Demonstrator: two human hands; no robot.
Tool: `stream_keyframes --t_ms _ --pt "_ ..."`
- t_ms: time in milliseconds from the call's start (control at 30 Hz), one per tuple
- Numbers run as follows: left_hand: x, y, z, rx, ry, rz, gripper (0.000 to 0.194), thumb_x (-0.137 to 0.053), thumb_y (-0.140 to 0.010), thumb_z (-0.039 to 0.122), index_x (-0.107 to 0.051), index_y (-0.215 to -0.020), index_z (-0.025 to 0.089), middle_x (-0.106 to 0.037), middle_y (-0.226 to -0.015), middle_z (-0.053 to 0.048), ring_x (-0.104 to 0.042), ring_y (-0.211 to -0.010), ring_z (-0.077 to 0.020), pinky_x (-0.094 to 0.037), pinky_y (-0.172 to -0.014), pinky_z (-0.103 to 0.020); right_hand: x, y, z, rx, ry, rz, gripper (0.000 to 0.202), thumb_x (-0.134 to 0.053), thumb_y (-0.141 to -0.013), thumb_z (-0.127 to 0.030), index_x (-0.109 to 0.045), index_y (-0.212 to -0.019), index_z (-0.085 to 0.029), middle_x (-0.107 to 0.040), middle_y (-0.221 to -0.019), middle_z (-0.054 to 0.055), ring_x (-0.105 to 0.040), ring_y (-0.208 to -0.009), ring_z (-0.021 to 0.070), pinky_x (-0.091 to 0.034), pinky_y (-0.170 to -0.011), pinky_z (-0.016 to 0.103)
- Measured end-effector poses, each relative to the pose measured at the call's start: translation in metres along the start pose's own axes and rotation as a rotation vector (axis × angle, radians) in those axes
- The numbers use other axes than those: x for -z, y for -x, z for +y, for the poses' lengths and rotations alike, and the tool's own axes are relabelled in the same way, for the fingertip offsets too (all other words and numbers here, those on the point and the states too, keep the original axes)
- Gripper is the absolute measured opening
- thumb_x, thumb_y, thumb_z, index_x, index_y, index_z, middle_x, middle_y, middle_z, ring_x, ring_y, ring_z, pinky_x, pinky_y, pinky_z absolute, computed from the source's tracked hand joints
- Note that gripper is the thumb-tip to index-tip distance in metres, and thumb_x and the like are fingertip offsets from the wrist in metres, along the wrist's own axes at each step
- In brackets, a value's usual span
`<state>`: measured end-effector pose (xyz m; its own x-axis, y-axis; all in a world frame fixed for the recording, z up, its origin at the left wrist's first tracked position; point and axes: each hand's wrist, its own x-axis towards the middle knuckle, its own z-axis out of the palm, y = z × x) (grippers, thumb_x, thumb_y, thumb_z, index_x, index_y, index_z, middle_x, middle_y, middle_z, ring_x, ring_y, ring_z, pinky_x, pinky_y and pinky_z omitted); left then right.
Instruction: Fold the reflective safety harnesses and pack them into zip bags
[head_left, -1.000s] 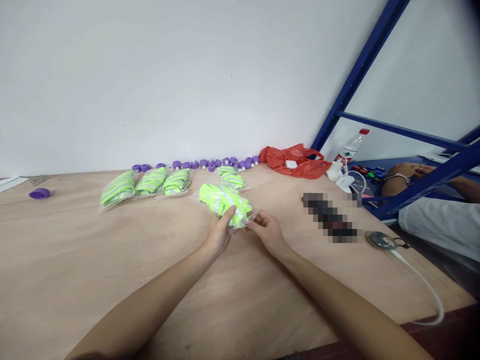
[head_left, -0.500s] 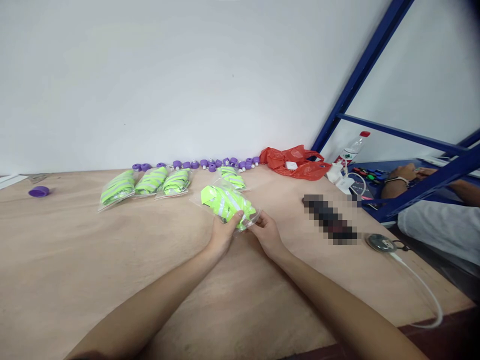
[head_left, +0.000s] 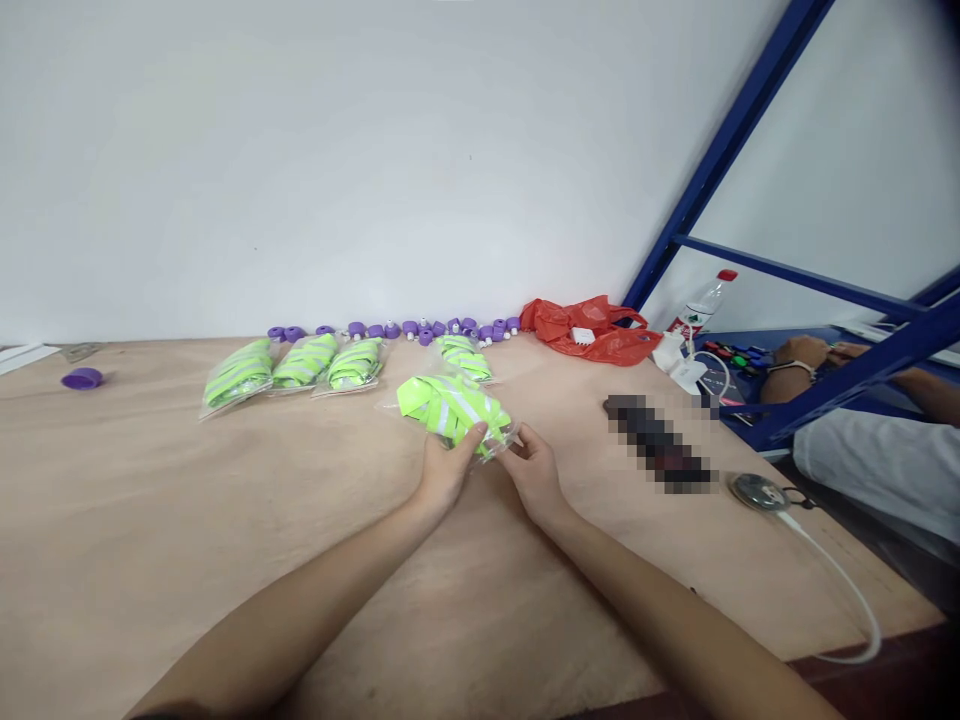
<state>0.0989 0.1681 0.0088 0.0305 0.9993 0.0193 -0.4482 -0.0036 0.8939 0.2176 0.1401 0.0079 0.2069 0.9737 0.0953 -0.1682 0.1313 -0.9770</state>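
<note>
A clear plastic bag with a folded neon-green reflective strap (head_left: 448,407) lies just above the wooden table (head_left: 150,520), held at its near edge by both hands. My left hand (head_left: 445,472) pinches the bag's near side with thumb on top. My right hand (head_left: 531,470) grips the bag's right corner. Three similar green bags (head_left: 300,363) lie in a row to the left, and another one (head_left: 463,355) sits just behind the held bag.
A row of purple caps (head_left: 409,328) lines the wall; a lone purple cap (head_left: 82,378) sits far left. A red plastic bag (head_left: 592,326), a bottle (head_left: 697,305), a round metal piece with white cable (head_left: 757,491) and another person's arm (head_left: 802,365) are at the right, behind blue frame bars (head_left: 840,380).
The held bag has turned and flattened slightly between my hands, shifting a little left. My hands stay on its near edge; the view drifted a little.
</note>
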Motion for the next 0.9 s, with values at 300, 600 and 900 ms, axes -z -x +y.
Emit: stream_keyframes --t_ms 300,600,900 --pt "0.003 -0.003 0.0 -0.035 -0.047 0.042 0.046 -0.086 -0.065 0.041 -0.071 -0.099 0.013 -0.076 -0.098 -0.01 -0.07 -0.091 -0.025 -0.054 -0.079 -0.033 0.005 -0.004 0.001 -0.171 -0.063 0.01 0.043 -0.087 -0.062 -0.047 -0.063 -0.088 -0.021 -0.069 -0.088 0.001 -0.066 -0.072 0.0177 -0.06 -0.063 0.032" --pt "0.009 -0.011 -0.003 -0.025 -0.011 0.026 0.045 -0.086 -0.064 0.039 -0.07 -0.097 0.014 -0.075 -0.096 -0.008 -0.07 -0.085 -0.0226 -0.054 -0.076 -0.031 0.006 -0.004 0.006 -0.1 -0.161 -0.111 0.035 -0.084 -0.066 -0.047 -0.072 -0.087 -0.022 -0.073 -0.086 0.002 -0.065 -0.075 0.018 -0.056 -0.065 0.029" --pt "0.0 0.001 -0.001 0.029 0.011 0.011 0.045 -0.089 -0.059 0.034 -0.07 -0.095 0.015 -0.075 -0.096 -0.008 -0.07 -0.088 -0.0245 -0.054 -0.08 -0.034 0.002 -0.002 0.013 -0.053 -0.101 -0.069 0.033 -0.084 -0.066 -0.044 -0.072 -0.088 -0.024 -0.075 -0.087 0.002 -0.068 -0.081 0.0235 -0.057 -0.079 0.038"
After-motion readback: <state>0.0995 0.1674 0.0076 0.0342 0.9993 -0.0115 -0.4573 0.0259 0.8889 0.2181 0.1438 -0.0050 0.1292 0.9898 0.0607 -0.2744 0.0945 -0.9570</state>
